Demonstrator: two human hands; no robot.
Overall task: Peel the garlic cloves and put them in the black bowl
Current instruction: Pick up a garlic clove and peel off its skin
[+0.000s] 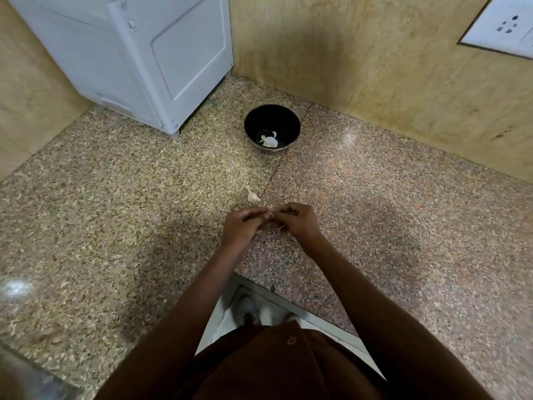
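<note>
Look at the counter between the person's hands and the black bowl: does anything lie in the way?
Only one garlic piece lies on the counter, just beyond the left hand and right hand. The path to the black bowl looks otherwise open.

— Where's the round glossy black bowl [272,129]?
— Upright, upper middle of the frame, with a few pale peeled garlic cloves [269,140] at its bottom.
— Any unpeeled ones?
— One small off-white garlic clove with a papery tail [252,196] lies just below centre, well apart from the bowl.
</note>
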